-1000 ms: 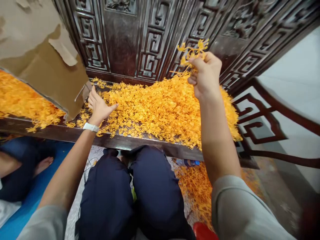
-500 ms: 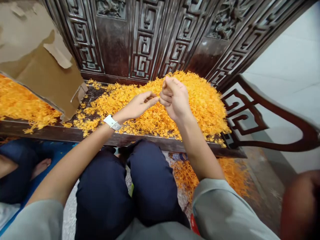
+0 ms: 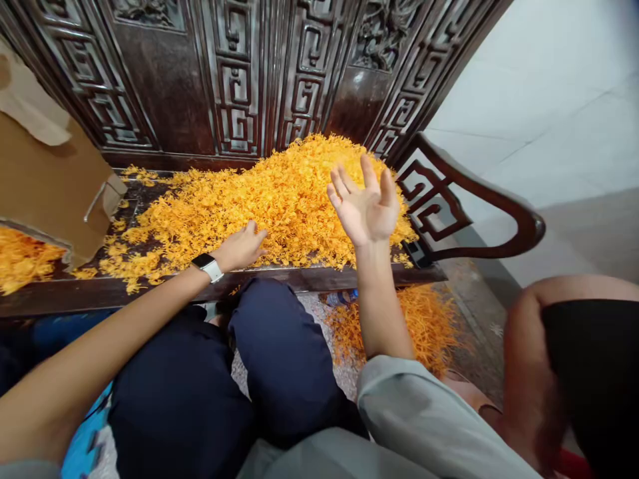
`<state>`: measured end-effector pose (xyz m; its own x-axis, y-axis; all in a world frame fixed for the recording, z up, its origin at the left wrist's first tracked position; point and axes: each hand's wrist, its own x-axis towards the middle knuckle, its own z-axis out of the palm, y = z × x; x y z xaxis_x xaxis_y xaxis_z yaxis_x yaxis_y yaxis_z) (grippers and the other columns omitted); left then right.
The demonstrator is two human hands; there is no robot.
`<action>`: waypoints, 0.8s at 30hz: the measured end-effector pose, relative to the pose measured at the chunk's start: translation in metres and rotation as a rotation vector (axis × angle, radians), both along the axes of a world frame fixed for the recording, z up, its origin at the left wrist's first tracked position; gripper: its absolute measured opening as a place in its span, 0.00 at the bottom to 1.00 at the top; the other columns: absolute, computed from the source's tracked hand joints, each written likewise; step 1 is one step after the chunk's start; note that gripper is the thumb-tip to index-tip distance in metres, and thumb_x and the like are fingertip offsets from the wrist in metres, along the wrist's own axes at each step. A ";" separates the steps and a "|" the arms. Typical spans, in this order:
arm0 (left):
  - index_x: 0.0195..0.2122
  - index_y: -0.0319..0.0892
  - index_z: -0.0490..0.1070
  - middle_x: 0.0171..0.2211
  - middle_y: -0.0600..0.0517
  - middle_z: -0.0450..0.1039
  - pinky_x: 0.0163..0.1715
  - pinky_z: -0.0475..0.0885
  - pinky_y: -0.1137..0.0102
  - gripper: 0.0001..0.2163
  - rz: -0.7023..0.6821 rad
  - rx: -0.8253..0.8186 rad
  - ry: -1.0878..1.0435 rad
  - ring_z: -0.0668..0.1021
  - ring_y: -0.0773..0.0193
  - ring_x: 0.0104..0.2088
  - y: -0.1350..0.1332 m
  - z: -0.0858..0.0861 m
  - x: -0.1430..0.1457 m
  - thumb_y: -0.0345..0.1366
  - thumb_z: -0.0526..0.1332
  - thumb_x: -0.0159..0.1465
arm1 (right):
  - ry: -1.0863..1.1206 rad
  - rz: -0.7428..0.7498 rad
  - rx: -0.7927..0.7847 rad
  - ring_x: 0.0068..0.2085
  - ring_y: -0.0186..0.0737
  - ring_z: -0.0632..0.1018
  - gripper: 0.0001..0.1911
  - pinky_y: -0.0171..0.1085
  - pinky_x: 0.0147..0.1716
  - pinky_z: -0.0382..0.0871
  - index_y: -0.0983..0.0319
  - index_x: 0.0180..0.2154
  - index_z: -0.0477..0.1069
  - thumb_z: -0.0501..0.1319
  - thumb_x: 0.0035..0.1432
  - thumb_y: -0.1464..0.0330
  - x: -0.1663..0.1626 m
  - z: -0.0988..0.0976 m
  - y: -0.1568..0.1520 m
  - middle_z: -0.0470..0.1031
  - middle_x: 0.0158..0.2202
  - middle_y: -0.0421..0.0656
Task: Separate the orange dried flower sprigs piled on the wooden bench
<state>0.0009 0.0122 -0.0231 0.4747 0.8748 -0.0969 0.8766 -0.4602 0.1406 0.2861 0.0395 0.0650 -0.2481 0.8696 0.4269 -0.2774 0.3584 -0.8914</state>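
Note:
A heap of small orange-yellow plastic-looking flower pieces (image 3: 279, 193) covers the seat of a dark carved wooden bench (image 3: 164, 287). My left hand (image 3: 240, 247), with a white-strapped watch (image 3: 208, 266) at its wrist, is low over the front edge of the heap. Its fingers are loosely stretched and I see nothing in them; whether they touch the pieces I cannot tell. Raised in front of the heap's right side, my right hand (image 3: 368, 207) has its palm turned up and its fingers spread, slightly blurred, with nothing in it.
At the left stands a torn cardboard box (image 3: 50, 173) beside more orange pieces (image 3: 24, 259). The bench's curved armrest (image 3: 499, 219) bounds the right side. Orange strands (image 3: 424, 326) lie on the floor below. Another person's bent leg (image 3: 534, 359) is at the lower right.
My right hand has gone from closed fingers to spread ones, palm up. My left hand has drawn away from it, lower and to the left. The view has shifted right.

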 end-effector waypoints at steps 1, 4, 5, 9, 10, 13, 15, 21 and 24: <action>0.63 0.37 0.68 0.57 0.30 0.68 0.46 0.75 0.55 0.21 0.039 0.017 -0.016 0.81 0.42 0.47 0.002 0.000 0.002 0.44 0.54 0.76 | 0.043 -0.085 -0.048 0.62 0.53 0.75 0.29 0.55 0.57 0.75 0.48 0.53 0.75 0.55 0.64 0.39 0.002 -0.008 0.003 0.76 0.55 0.49; 0.62 0.33 0.68 0.53 0.30 0.73 0.52 0.74 0.51 0.21 0.115 0.015 -0.095 0.80 0.38 0.53 0.009 -0.004 0.003 0.42 0.52 0.76 | 0.004 -0.243 -0.086 0.69 0.55 0.70 0.27 0.59 0.63 0.72 0.46 0.59 0.70 0.61 0.63 0.45 0.000 -0.034 0.007 0.68 0.66 0.46; 0.62 0.33 0.69 0.53 0.32 0.75 0.55 0.73 0.51 0.21 0.132 0.006 -0.130 0.79 0.38 0.55 0.012 -0.006 0.001 0.42 0.54 0.75 | -0.035 -0.295 -0.063 0.69 0.55 0.70 0.27 0.58 0.64 0.71 0.46 0.59 0.69 0.63 0.61 0.48 -0.002 -0.041 0.006 0.67 0.67 0.46; 0.55 0.40 0.76 0.53 0.38 0.77 0.60 0.71 0.49 0.16 0.177 0.117 -0.263 0.77 0.41 0.57 0.019 -0.001 -0.009 0.40 0.59 0.69 | -0.311 -0.374 0.065 0.61 0.54 0.75 0.22 0.57 0.61 0.74 0.47 0.57 0.70 0.64 0.64 0.51 -0.015 -0.060 0.002 0.69 0.63 0.48; 0.52 0.43 0.78 0.52 0.40 0.77 0.59 0.71 0.47 0.14 0.165 0.180 -0.287 0.76 0.41 0.56 0.019 0.005 -0.013 0.38 0.59 0.69 | -0.431 -0.377 0.120 0.62 0.56 0.73 0.23 0.58 0.61 0.74 0.47 0.58 0.70 0.64 0.65 0.50 -0.020 -0.060 0.001 0.68 0.63 0.49; 0.48 0.53 0.81 0.49 0.43 0.78 0.57 0.71 0.44 0.15 0.048 0.383 -0.380 0.77 0.41 0.53 0.016 0.030 -0.018 0.34 0.57 0.67 | -0.851 -0.401 0.372 0.71 0.60 0.63 0.34 0.60 0.69 0.65 0.46 0.67 0.65 0.63 0.65 0.44 -0.038 -0.055 0.003 0.60 0.72 0.49; 0.48 0.60 0.81 0.48 0.46 0.78 0.55 0.72 0.42 0.16 -0.013 0.528 -0.482 0.78 0.40 0.52 0.013 0.047 -0.016 0.35 0.58 0.66 | -1.063 -0.393 0.537 0.73 0.58 0.60 0.34 0.57 0.72 0.60 0.47 0.68 0.64 0.61 0.67 0.43 -0.050 -0.045 0.011 0.57 0.75 0.46; 0.60 0.74 0.70 0.41 0.49 0.76 0.55 0.69 0.35 0.21 0.038 0.754 -0.633 0.78 0.34 0.48 0.006 0.074 0.001 0.52 0.61 0.64 | -1.200 -0.574 0.639 0.55 0.36 0.76 0.18 0.38 0.59 0.70 0.47 0.48 0.77 0.49 0.78 0.53 -0.067 -0.012 0.043 0.82 0.52 0.31; 0.59 0.56 0.73 0.36 0.45 0.77 0.49 0.70 0.43 0.19 0.089 0.785 -0.496 0.77 0.39 0.40 0.011 0.075 -0.007 0.50 0.53 0.72 | -1.197 -0.624 0.682 0.52 0.40 0.78 0.16 0.38 0.55 0.68 0.53 0.51 0.78 0.59 0.75 0.53 -0.062 -0.004 0.043 0.83 0.50 0.35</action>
<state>-0.0063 0.0232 0.0521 0.2315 0.6391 0.7335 0.8362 -0.5160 0.1857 0.2241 0.0820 0.0607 -0.4084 0.6882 0.5997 0.8184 0.5670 -0.0934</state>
